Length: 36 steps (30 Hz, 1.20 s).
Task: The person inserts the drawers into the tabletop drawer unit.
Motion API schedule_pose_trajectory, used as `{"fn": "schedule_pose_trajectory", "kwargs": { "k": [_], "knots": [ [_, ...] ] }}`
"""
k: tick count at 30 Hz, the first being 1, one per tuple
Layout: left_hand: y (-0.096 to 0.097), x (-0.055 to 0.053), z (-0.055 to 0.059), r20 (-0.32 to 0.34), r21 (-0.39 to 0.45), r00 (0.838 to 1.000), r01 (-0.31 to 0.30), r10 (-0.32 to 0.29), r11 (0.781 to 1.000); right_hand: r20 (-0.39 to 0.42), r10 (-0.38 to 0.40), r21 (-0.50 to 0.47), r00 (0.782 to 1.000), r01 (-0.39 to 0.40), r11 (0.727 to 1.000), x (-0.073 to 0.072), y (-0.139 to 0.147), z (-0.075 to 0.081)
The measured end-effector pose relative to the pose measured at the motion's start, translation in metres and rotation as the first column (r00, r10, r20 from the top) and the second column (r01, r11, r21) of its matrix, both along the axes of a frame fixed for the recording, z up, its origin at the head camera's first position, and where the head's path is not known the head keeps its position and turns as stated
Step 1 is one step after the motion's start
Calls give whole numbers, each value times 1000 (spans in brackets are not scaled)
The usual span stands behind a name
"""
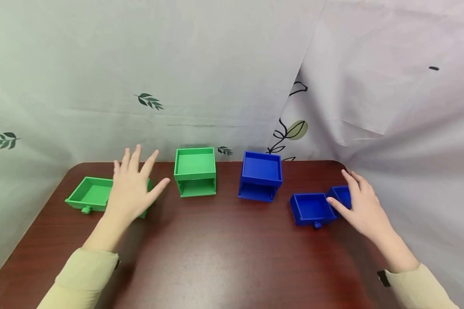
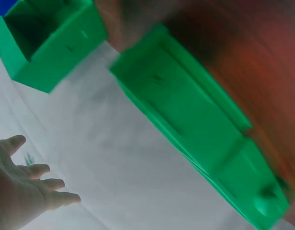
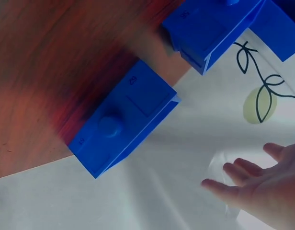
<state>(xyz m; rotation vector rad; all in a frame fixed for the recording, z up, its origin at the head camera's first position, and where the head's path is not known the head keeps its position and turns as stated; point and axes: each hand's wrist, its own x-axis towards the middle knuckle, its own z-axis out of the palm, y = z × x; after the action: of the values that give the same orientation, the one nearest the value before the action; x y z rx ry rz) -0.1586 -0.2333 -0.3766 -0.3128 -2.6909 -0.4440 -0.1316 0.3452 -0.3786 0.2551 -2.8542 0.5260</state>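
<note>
My left hand (image 1: 129, 189), fingers spread and holding nothing, overlaps the green drawers in the head view. One green drawer (image 1: 96, 192) with a round knob shows left of it; a second is mostly hidden behind the hand. In the left wrist view a blurred green drawer (image 2: 186, 120) lies apart from the hand (image 2: 23, 187). My right hand (image 1: 361, 206) is empty too, its fingers loosely bent beside two blue drawers. The nearer blue drawer (image 1: 313, 208) is in full view, while the other (image 1: 341, 196) is partly covered. The right wrist view shows a blue drawer's knobbed front (image 3: 123, 120).
A green two-level frame (image 1: 195, 177) with an open lower bay stands at the table's back, and a matching blue frame (image 1: 260, 180) is to its right. The dark red-brown table (image 1: 216, 257) meets a pale hanging cloth (image 1: 178, 64) printed with leaves.
</note>
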Motion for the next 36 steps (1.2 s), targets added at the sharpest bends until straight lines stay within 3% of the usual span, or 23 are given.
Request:
{"fn": "schedule_pose_trajectory", "kwargs": {
  "k": [11,16,20,23,24,26,30,36],
  "knots": [
    [58,-22,4,-31,66,995,92,-90,994,-103,53,-208,993,-74,975,21,6,-5],
    [86,-28,10,-44,99,992,123,-119,988,-108,40,-342,993,-75,937,33,8,-11],
    [108,-32,13,-51,126,988,151,-145,981,-52,32,-479,998,-54,876,43,11,-17],
    [123,-33,14,-40,147,986,168,-164,975,-12,40,-594,999,-40,804,51,13,-20],
    [128,-34,14,-37,156,985,173,-169,973,-3,51,-642,999,-41,766,52,14,-21],
    [138,-36,14,-30,176,983,181,-179,967,-4,80,-731,997,-57,680,55,16,-23],
    [156,-38,14,-34,223,980,200,-197,954,-27,153,-877,988,-97,471,58,18,-28],
    [178,-42,11,-55,299,966,258,-253,919,-38,246,-957,968,-106,270,60,20,-42]
  ]
}}
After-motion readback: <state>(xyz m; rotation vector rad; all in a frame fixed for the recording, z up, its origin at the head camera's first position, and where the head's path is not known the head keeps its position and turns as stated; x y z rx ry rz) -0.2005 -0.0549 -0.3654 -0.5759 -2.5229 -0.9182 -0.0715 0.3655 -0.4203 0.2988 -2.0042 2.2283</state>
